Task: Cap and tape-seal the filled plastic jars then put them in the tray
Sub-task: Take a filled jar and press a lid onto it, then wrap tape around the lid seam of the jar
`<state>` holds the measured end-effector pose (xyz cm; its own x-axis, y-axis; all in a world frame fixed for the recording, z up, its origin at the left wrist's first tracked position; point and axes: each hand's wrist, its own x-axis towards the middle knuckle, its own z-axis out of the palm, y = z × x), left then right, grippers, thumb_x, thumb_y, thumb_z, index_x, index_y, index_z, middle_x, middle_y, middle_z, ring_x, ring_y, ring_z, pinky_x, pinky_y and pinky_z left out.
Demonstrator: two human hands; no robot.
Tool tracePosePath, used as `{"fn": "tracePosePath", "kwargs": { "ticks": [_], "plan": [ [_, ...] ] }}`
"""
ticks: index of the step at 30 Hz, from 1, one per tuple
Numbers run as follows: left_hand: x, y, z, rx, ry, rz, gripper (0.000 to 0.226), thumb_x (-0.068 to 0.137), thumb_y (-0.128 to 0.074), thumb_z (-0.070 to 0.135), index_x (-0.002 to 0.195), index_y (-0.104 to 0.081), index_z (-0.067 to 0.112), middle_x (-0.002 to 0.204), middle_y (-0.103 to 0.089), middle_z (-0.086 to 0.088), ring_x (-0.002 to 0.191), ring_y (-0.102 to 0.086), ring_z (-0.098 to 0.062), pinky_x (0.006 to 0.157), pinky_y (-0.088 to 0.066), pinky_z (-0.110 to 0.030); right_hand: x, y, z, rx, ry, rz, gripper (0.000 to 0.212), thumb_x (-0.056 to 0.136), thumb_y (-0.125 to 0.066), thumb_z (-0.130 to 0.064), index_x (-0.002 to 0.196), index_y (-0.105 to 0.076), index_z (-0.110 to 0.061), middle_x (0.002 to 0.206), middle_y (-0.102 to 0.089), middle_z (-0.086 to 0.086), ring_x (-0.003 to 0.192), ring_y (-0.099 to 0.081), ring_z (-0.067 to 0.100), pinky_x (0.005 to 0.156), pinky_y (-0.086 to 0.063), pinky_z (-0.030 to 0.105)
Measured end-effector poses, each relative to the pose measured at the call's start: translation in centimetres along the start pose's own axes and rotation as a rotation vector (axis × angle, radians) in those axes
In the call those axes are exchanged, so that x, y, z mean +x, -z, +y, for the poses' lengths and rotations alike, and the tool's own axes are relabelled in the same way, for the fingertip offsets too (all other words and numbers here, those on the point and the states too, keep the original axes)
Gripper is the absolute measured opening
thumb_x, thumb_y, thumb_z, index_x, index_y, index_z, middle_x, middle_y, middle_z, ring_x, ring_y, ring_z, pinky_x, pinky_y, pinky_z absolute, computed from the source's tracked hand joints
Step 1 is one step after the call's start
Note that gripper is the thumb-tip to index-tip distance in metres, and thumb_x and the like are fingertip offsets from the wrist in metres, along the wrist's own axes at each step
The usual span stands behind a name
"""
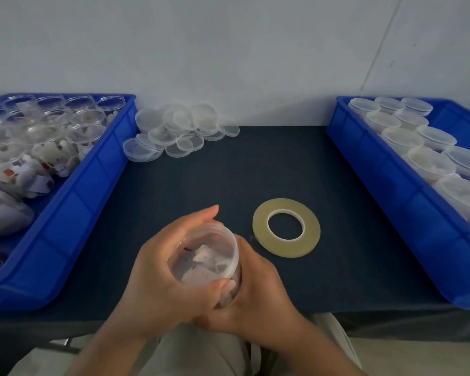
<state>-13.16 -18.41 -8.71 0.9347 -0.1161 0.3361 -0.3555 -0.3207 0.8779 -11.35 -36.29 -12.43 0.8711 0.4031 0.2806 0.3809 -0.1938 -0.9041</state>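
Observation:
A clear capped plastic jar [205, 257] with white contents is held above the table's near edge, tilted so its lid faces me. My left hand [160, 278] wraps around its left side, thumb on the lid rim. My right hand [255, 291] cups its right side and underside. A roll of yellowish clear tape [286, 227] lies flat on the dark table just right of the hands. The blue tray [391, 185] at right holds several capped jars [407, 131]. The blue tray [92, 169] at left holds several uncapped filled jars [84, 131].
A loose pile of clear lids [179, 131] sits at the back of the dark table [201, 180], against the white wall. My lap shows below the table's front edge.

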Motion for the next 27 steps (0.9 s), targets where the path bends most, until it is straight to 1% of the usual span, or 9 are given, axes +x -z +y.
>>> {"fn": "tracePosePath", "kwargs": {
  "ticks": [3, 6, 10, 13, 15, 17, 20, 22, 27],
  "plan": [
    [0.8, 0.2, -1.6, 0.056, 0.017, -0.013, 0.081, 0.065, -0.088, 0.045, 0.14, -0.056, 0.048, 0.129, -0.071, 0.015, 0.124, -0.067, -0.01, 0.098, -0.051, -0.014, 0.6, 2.9, 1.8, -0.136, -0.035, -0.206, 0.088, 0.08, -0.088, -0.056, 0.155, -0.046, -0.038, 0.152, -0.058, -0.017, 0.143, -0.053, 0.007, 0.114, -0.05, 0.043],
    [2.0, -0.2, -3.6, 0.107, 0.024, -0.002, 0.085, 0.066, -0.091, 0.049, 0.143, -0.054, 0.045, 0.134, -0.068, 0.02, 0.126, -0.064, -0.004, 0.1, -0.049, -0.012, 0.8, 6.8, 4.8, -0.65, -0.064, -0.058, 0.088, 0.086, -0.058, -0.083, 0.16, -0.041, -0.036, 0.167, -0.037, -0.02, 0.155, -0.03, -0.001, 0.127, -0.031, 0.032],
    [4.6, -0.5, -5.7, 0.122, 0.029, 0.009, 0.083, 0.068, -0.088, 0.052, 0.143, -0.056, 0.039, 0.137, -0.063, 0.025, 0.13, -0.061, -0.002, 0.103, -0.048, -0.014, 1.0, 10.2, 8.2, -1.008, -0.292, -0.093, 0.082, 0.091, -0.052, -0.08, 0.155, -0.051, -0.028, 0.169, -0.033, -0.008, 0.158, -0.024, 0.013, 0.125, -0.017, 0.027],
    [6.5, -0.1, -6.7, 0.238, -0.025, -0.041, 0.08, 0.068, -0.083, 0.061, 0.141, -0.057, 0.041, 0.141, -0.059, 0.026, 0.133, -0.056, -0.002, 0.108, -0.048, -0.023, 0.5, 10.6, 9.3, -0.957, -0.219, -0.091, 0.063, 0.095, -0.053, -0.071, 0.138, -0.067, -0.027, 0.152, -0.059, -0.01, 0.147, -0.043, 0.012, 0.12, -0.034, 0.033],
    [7.1, 0.5, -6.6, 0.37, -0.067, -0.096, 0.093, 0.065, -0.081, 0.072, 0.148, -0.05, 0.044, 0.159, -0.043, 0.02, 0.147, -0.04, -0.001, 0.117, -0.037, -0.021, 0.0, 10.2, 8.9, -0.886, -0.183, -0.008, 0.052, 0.094, -0.056, -0.069, 0.125, -0.071, -0.03, 0.124, -0.069, -0.018, 0.12, -0.057, 0.004, 0.101, -0.049, 0.027],
    [6.8, 0.9, -5.8, 0.517, -0.121, -0.01, 0.101, 0.065, -0.079, 0.079, 0.153, -0.05, 0.038, 0.167, -0.032, 0.008, 0.154, -0.029, -0.008, 0.119, -0.023, -0.018, -0.5, 9.9, 7.5, -0.759, -0.222, 0.068, 0.046, 0.089, -0.058, -0.074, 0.115, -0.068, -0.038, 0.104, -0.064, -0.028, 0.102, -0.058, -0.003, 0.08, -0.043, 0.014],
    [5.5, -0.8, -3.4, 0.693, -0.306, 0.193, 0.069, 0.09, -0.067, 0.072, 0.139, -0.067, 0.023, 0.145, -0.056, 0.002, 0.136, -0.049, -0.015, 0.117, -0.034, -0.026, -1.6, 9.3, 4.9, -0.507, -0.258, 0.147, 0.043, 0.079, -0.057, -0.083, 0.103, -0.06, -0.048, 0.104, -0.064, -0.03, 0.107, -0.057, -0.009, 0.074, -0.046, 0.009],
    [4.5, -2.8, -1.7, 0.702, -0.313, 0.09, 0.06, 0.095, -0.063, 0.069, 0.132, -0.071, 0.023, 0.135, -0.064, 0.009, 0.129, -0.056, -0.012, 0.115, -0.043, -0.038, -2.4, 8.7, 3.3, -0.376, -0.222, 0.184, 0.043, 0.081, -0.065, -0.081, 0.102, -0.063, -0.044, 0.107, -0.064, -0.028, 0.101, -0.061, -0.001, 0.077, -0.045, 0.007],
    [2.9, -5.2, 0.5, 0.425, -0.117, 0.051, 0.043, 0.095, -0.067, 0.058, 0.128, -0.072, 0.032, 0.129, -0.067, 0.025, 0.125, -0.059, 0.003, 0.1, -0.05, -0.018, -3.4, 7.7, 1.1, -0.218, -0.195, 0.222, 0.038, 0.083, -0.068, -0.072, 0.1, -0.065, -0.039, 0.098, -0.068, -0.022, 0.092, -0.065, 0.006, 0.072, -0.047, 0.01]
  ]
}}
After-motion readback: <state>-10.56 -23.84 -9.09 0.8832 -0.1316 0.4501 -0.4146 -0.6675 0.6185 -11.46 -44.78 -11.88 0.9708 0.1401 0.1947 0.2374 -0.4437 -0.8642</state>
